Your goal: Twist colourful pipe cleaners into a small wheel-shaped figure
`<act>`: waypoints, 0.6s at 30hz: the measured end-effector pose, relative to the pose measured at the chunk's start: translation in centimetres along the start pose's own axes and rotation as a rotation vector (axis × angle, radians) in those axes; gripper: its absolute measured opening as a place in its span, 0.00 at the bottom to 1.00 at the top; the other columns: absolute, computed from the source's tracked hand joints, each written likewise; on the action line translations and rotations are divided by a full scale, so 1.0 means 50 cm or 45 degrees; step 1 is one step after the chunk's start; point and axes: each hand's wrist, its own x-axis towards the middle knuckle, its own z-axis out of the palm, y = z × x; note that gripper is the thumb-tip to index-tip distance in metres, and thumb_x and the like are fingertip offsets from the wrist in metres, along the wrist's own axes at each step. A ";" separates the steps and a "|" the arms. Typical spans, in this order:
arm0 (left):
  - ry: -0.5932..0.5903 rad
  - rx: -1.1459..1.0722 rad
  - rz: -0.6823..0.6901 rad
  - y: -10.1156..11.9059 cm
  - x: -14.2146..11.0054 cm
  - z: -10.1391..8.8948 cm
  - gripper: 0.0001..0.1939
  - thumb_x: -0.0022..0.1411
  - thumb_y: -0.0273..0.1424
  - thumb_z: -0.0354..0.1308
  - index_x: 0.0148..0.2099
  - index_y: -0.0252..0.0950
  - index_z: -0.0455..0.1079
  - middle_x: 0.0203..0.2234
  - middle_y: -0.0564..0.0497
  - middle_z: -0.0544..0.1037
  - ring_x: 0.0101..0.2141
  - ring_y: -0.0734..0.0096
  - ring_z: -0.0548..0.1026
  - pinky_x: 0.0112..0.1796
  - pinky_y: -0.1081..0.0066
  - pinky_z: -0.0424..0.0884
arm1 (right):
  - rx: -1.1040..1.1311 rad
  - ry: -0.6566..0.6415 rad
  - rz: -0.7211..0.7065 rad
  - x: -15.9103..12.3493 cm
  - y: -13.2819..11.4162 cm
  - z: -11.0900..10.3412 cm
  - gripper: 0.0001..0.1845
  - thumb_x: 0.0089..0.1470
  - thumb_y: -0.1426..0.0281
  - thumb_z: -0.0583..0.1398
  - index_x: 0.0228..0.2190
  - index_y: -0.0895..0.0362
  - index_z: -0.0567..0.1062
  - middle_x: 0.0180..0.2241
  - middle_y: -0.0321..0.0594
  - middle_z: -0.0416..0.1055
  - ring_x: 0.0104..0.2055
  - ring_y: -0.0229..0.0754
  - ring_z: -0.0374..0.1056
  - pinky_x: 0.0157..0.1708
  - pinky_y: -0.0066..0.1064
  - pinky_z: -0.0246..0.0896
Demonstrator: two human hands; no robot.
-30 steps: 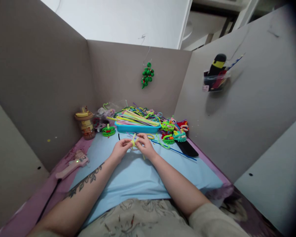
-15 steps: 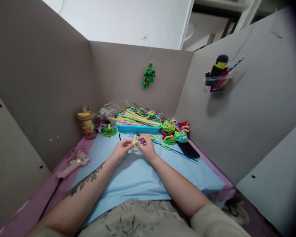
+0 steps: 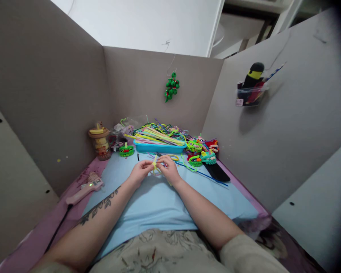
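Note:
A yellow pipe cleaner (image 3: 155,163) is pinched between my two hands above the blue cloth (image 3: 159,201). My left hand (image 3: 139,172) grips it from the left, thumb and fingertips together. From the other side my right hand (image 3: 168,169) is closed on the same piece, its fingers bent over the top. One end stands up between the hands, and a thin pale loop shows just below them. How the piece is twisted is too small to make out. Behind my hands lie loose pipe cleaners, among them a long blue one (image 3: 207,177).
A blue tray (image 3: 159,148) heaped with pipe cleaners stands at the back. Small fuzzy figures (image 3: 208,157) cluster to its right near a black flat object (image 3: 217,172). A green figure (image 3: 126,150), a lidded cup (image 3: 101,146) and a pink glue gun (image 3: 83,190) are on the left.
Both hands stay in nearly the same place, still pinching the yellow pipe cleaner. My right fingers have shifted slightly around it. The whole view moved a little between the first two frames.

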 end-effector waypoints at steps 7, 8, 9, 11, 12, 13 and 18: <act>0.012 -0.046 0.042 0.000 -0.001 0.001 0.18 0.40 0.37 0.68 0.33 0.34 0.71 0.19 0.53 0.73 0.18 0.77 0.66 0.20 0.76 0.55 | -0.094 -0.153 -0.050 -0.001 0.002 -0.002 0.07 0.53 0.68 0.57 0.27 0.54 0.74 0.36 0.40 0.67 0.43 0.42 0.63 0.46 0.37 0.55; 0.007 -0.045 0.052 -0.002 0.000 0.001 0.18 0.40 0.37 0.68 0.34 0.34 0.70 0.19 0.54 0.73 0.18 0.76 0.67 0.20 0.76 0.56 | -0.113 -0.161 -0.067 -0.002 0.001 -0.002 0.07 0.53 0.68 0.56 0.28 0.54 0.74 0.36 0.40 0.67 0.43 0.42 0.62 0.47 0.37 0.55; 0.001 -0.044 0.060 -0.004 0.001 0.000 0.18 0.40 0.37 0.68 0.34 0.34 0.70 0.19 0.54 0.73 0.19 0.75 0.67 0.20 0.76 0.57 | -0.132 -0.165 -0.082 -0.003 -0.001 -0.001 0.07 0.54 0.69 0.56 0.28 0.55 0.74 0.36 0.40 0.67 0.43 0.42 0.62 0.46 0.37 0.55; -0.010 -0.045 0.068 -0.008 0.003 -0.001 0.18 0.41 0.37 0.68 0.34 0.34 0.69 0.19 0.54 0.73 0.19 0.75 0.68 0.21 0.76 0.58 | -0.174 -0.160 -0.106 -0.005 -0.002 0.002 0.07 0.55 0.70 0.54 0.28 0.55 0.73 0.36 0.41 0.66 0.43 0.43 0.61 0.46 0.37 0.55; -0.013 -0.044 0.070 -0.010 0.005 -0.003 0.18 0.41 0.37 0.68 0.34 0.34 0.69 0.19 0.54 0.74 0.19 0.75 0.68 0.21 0.76 0.59 | -0.199 -0.156 -0.116 -0.007 -0.003 0.004 0.08 0.55 0.71 0.54 0.28 0.55 0.72 0.36 0.41 0.65 0.43 0.43 0.61 0.46 0.37 0.55; -0.015 -0.040 0.068 -0.012 0.006 -0.003 0.18 0.42 0.37 0.68 0.35 0.34 0.69 0.19 0.54 0.74 0.19 0.75 0.68 0.21 0.76 0.59 | -0.224 -0.152 -0.126 -0.008 -0.003 0.006 0.08 0.55 0.71 0.53 0.28 0.55 0.71 0.35 0.41 0.65 0.42 0.43 0.60 0.45 0.38 0.55; -0.008 -0.025 0.057 -0.014 0.005 -0.006 0.18 0.42 0.38 0.67 0.35 0.34 0.68 0.20 0.53 0.75 0.20 0.75 0.69 0.21 0.76 0.59 | -0.313 -0.177 -0.142 -0.010 -0.002 0.011 0.08 0.55 0.73 0.52 0.27 0.55 0.70 0.36 0.42 0.64 0.42 0.45 0.59 0.45 0.39 0.56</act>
